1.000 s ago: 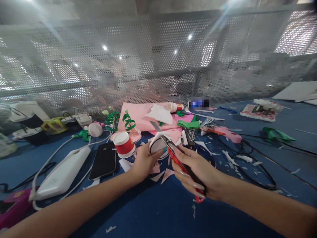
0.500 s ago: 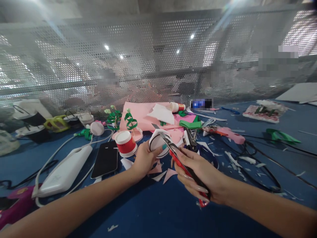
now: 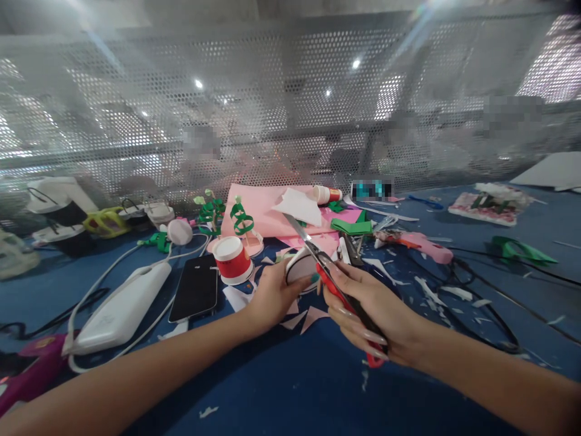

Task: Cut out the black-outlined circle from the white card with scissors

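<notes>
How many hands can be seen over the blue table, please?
2. The left hand has its grip on a white piece; the right hand, farther right, has its grip on red-handled scissors. Any hands behind the perforated panel cannot be made out.

Black phone [image 3: 195,289] — power bank [image 3: 118,310] (white)

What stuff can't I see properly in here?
All in the head view:
- White piece: partly covered by the left hand.
- Red scissor handles: partly covered by the right hand.
- Magenta tool: cut off by the left picture edge.
- Thing at the back: blurred by square blocks.
</notes>
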`<state>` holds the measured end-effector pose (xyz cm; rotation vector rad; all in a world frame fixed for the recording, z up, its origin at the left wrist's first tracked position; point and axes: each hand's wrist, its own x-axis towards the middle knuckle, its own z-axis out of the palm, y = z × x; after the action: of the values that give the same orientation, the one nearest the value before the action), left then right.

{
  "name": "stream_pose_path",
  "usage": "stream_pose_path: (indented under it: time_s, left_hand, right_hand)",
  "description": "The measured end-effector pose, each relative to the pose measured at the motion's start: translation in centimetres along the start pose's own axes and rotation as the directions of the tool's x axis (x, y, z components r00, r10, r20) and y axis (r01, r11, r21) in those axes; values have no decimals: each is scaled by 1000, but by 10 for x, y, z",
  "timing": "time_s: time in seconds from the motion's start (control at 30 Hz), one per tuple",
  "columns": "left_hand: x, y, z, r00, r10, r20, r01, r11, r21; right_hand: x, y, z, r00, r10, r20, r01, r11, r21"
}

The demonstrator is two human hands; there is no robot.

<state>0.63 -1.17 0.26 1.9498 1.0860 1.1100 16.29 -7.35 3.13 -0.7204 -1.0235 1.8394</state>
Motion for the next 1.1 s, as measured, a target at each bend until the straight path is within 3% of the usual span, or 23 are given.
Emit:
stream_pose_path:
  time_s: [0.13, 0.23, 0.33, 0.43, 0.6, 0.77, 0.97, 1.1]
  left_hand:
    - [5, -3, 1, 988, -157, 6, 154, 958, -241]
    - [8, -3, 1, 941, -338, -2, 313, 876, -367]
    - [9, -3, 1, 910, -415, -10, 366, 812, -456]
    - [10, -7, 2, 917, -399, -13, 337, 793, -508]
    - [13, -16, 3, 959, -263, -106, 175, 844, -507]
    - [16, -13, 1, 962, -221, -161, 123, 875, -469]
    - [11, -5, 2, 970, -238, -44, 189, 856, -481]
    - [9, -6, 1, 977, -210, -41, 179, 904, -389]
  right_hand:
    - [3, 0, -2, 995, -47, -89, 49, 999, 17]
    - [3, 1, -4, 994, -43, -99, 43, 999, 5]
    - [2, 4, -5, 996, -10, -85, 8, 1000, -23]
    - [2, 5, -5, 995, 10, -96, -14, 999, -43]
    - [1, 4, -3, 993, 54, -106, -56, 998, -18]
    - [0, 0, -2, 992, 73, -98, -75, 997, -18]
    - [-2, -1, -1, 994, 86, -73, -89, 995, -35]
    - [-2, -2, -2, 996, 77, -47, -78, 997, -22]
